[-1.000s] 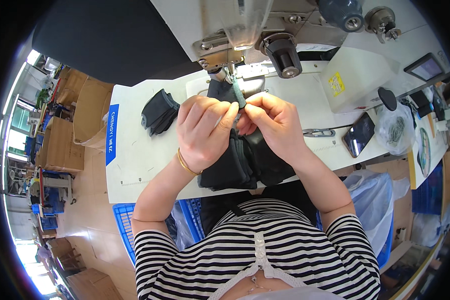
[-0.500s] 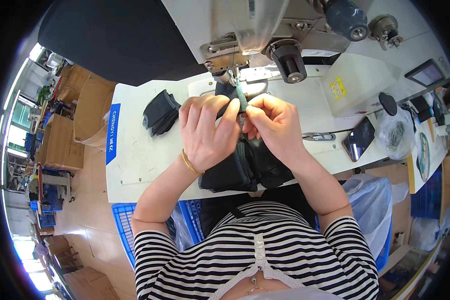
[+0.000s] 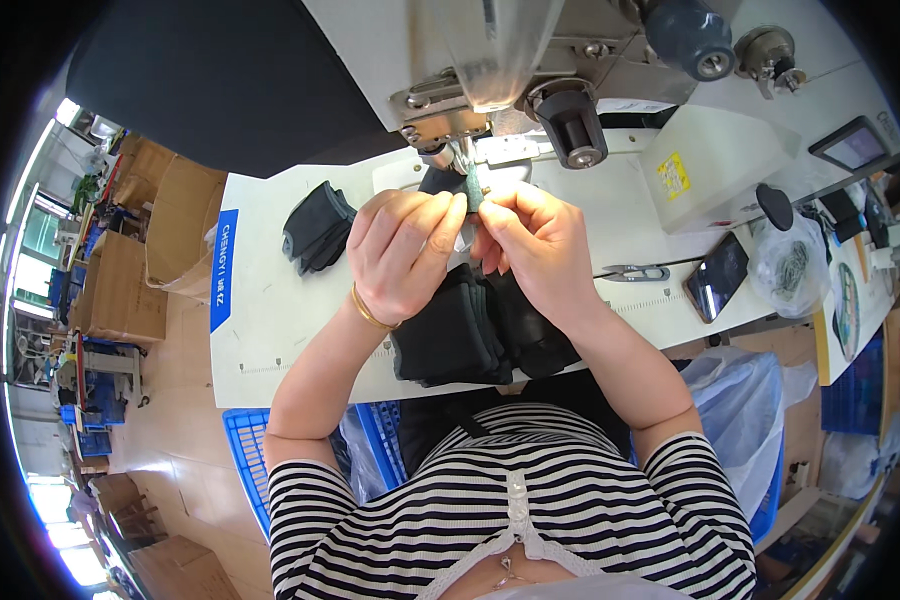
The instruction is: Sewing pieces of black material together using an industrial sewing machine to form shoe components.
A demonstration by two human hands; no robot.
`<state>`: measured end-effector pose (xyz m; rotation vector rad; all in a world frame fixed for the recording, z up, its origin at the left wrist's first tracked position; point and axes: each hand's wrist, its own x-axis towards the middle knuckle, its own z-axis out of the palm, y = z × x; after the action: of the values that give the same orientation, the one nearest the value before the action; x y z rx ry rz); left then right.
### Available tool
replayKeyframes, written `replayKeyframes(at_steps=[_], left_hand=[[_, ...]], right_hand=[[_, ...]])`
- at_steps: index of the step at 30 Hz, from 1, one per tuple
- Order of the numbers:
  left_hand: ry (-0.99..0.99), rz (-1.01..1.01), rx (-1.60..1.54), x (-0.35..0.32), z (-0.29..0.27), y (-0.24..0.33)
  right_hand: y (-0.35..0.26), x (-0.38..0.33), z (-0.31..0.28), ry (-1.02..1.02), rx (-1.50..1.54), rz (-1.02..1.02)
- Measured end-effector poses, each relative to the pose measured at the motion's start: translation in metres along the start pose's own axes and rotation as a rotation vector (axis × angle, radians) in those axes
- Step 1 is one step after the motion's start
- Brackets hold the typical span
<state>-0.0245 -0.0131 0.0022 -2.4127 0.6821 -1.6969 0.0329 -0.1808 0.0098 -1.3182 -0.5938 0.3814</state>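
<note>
Just in front of the sewing machine's needle area [image 3: 450, 145], a grey-green fabric edge [image 3: 473, 188] is pinched between my two hands. My left hand [image 3: 400, 250] grips its left side with thumb and forefinger, the other fingers curled. On the right side, my right hand [image 3: 533, 240] holds the same edge in a pinch. The rest of this cloth is mostly hidden by my hands and the machine. Below my hands, a stack of folded black fabric pieces [image 3: 445, 340] lies at the table's front edge. A smaller dark fabric pile [image 3: 317, 228] rests to the left.
Thread snips [image 3: 635, 273] and a phone [image 3: 718, 276] lie right of my right hand. Beyond them sits a clear plastic bag [image 3: 790, 268]. Blue baskets [image 3: 250, 440] stand below the white table [image 3: 270, 325]. Cardboard boxes [image 3: 125, 290] are on the floor at left.
Both hands have shifted slightly left, still pinching the fabric edge. My fingertips have drawn closer together, and the left hand has turned a little.
</note>
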Motion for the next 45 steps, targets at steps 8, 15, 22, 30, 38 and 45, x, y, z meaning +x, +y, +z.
replayKeyframes(at_steps=[8, 15, 22, 30, 38, 45], left_hand=[[0.021, 0.004, -0.010, -0.001, 0.008, -0.009], [0.084, 0.032, -0.001, 0.000, 0.021, -0.018], [0.099, -0.033, 0.038, 0.000, 0.028, -0.019], [0.080, -0.059, 0.037, 0.001, 0.027, -0.019], [0.080, -0.053, 0.028, 0.003, 0.026, -0.017], [0.077, -0.053, 0.020, 0.003, 0.027, -0.020]], right_hand=[[0.006, -0.004, -0.006, -0.008, -0.005, 0.015], [0.003, -0.009, -0.008, -0.043, -0.036, 0.035], [0.002, -0.013, -0.004, -0.052, 0.030, 0.067], [0.004, -0.016, -0.002, -0.101, 0.003, 0.044], [0.008, -0.017, -0.002, -0.127, -0.022, 0.051], [0.008, -0.017, -0.002, -0.144, -0.048, 0.075]])
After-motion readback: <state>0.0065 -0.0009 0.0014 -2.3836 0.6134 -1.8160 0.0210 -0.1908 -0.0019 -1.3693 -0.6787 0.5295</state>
